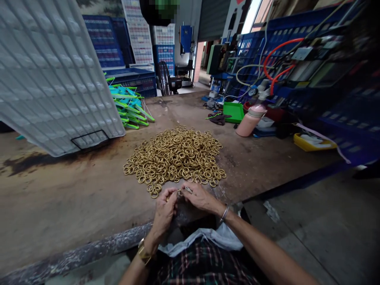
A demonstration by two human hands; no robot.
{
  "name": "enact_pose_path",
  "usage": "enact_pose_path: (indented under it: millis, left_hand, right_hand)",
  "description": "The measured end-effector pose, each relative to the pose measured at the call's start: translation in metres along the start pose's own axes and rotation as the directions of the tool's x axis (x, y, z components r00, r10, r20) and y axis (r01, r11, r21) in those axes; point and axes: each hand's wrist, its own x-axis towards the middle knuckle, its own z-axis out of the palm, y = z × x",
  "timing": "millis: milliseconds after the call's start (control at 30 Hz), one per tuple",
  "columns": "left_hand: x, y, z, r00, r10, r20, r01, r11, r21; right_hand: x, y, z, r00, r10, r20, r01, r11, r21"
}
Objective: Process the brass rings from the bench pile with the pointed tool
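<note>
I am watching the left hand [165, 208] pinching a small gold-coloured ring [179, 192] between fingertips, almost meeting the right hand [202, 198], which is gripping a slim silvery piece [189, 190]. The right fingers are covering much of that piece, so I am not making out its full shape, nor can I tell whether it is touching the ring. Just beyond, a heap of rings [178, 154], round and dull gold, is spreading over the scuffed brown table [89, 190], upper ones hiding those beneath. To the left, a ribbed, cloudy-white container [59, 79] is running out of view and partly hiding a lime-and-teal bundle [130, 107]. To the right, a smooth pink bottle [247, 124] is standing near a shallow green tray [233, 112]; farther right, blue latticework [359, 114] is fading into shadow.
</note>
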Motion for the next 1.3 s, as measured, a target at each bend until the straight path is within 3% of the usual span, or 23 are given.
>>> enact_pose_path:
  millis: [167, 300, 400, 567, 633, 700, 867, 1000, 1100, 1167, 1300]
  left_hand:
    - [-0.003, 0.001, 0.001, 0.998, 0.041, -0.054, -0.038, 0.998, 0.056]
    - [-0.006, 0.0, 0.002, 0.996, 0.061, -0.059, -0.058, 0.997, 0.052]
    - [-0.009, -0.001, 0.003, 0.998, 0.042, -0.035, -0.041, 0.999, 0.035]
    - [-0.015, -0.003, 0.004, 0.998, -0.053, 0.031, 0.053, 0.999, 0.005]
    - [-0.017, -0.004, 0.003, 0.997, -0.072, 0.038, 0.072, 0.997, -0.007]
    - [-0.018, -0.003, 0.002, 0.996, -0.082, 0.039, 0.083, 0.996, -0.025]
    - [-0.021, 0.0, 0.001, 0.989, -0.115, 0.088, 0.125, 0.985, -0.121]
    - [-0.022, 0.001, 0.003, 0.983, -0.132, 0.124, 0.154, 0.969, -0.195]
    - [-0.022, 0.001, 0.006, 0.986, -0.123, 0.111, 0.144, 0.967, -0.212]
    - [-0.021, -0.001, 0.008, 0.991, -0.108, 0.079, 0.122, 0.972, -0.202]
    - [-0.018, -0.005, 0.009, 0.995, -0.088, 0.054, 0.093, 0.989, -0.119]
  right_hand:
    - [0.0, 0.003, 0.013, 0.991, 0.133, -0.003, -0.129, 0.97, 0.204]
    - [0.0, 0.008, 0.023, 0.952, 0.292, 0.09, -0.3, 0.837, 0.457]
    - [0.0, 0.008, 0.026, 0.938, 0.334, 0.089, -0.324, 0.763, 0.56]
    - [0.0, 0.003, 0.026, 0.963, 0.218, -0.157, -0.156, 0.93, 0.332]
    - [0.0, 0.0, 0.025, 0.97, 0.148, -0.192, -0.104, 0.97, 0.222]
    - [-0.001, -0.003, 0.025, 0.976, 0.116, -0.185, -0.082, 0.98, 0.181]
    - [-0.002, -0.005, 0.024, 0.986, 0.128, -0.108, -0.085, 0.939, 0.333]
    - [0.0, 0.001, 0.023, 0.986, 0.126, -0.112, -0.08, 0.936, 0.342]
    - [-0.002, 0.008, 0.022, 0.974, 0.112, -0.196, -0.076, 0.98, 0.183]
    - [-0.005, 0.013, 0.021, 0.976, 0.038, -0.213, -0.038, 0.999, 0.005]
    - [-0.016, 0.014, 0.019, 0.995, -0.059, -0.08, 0.035, 0.961, -0.273]
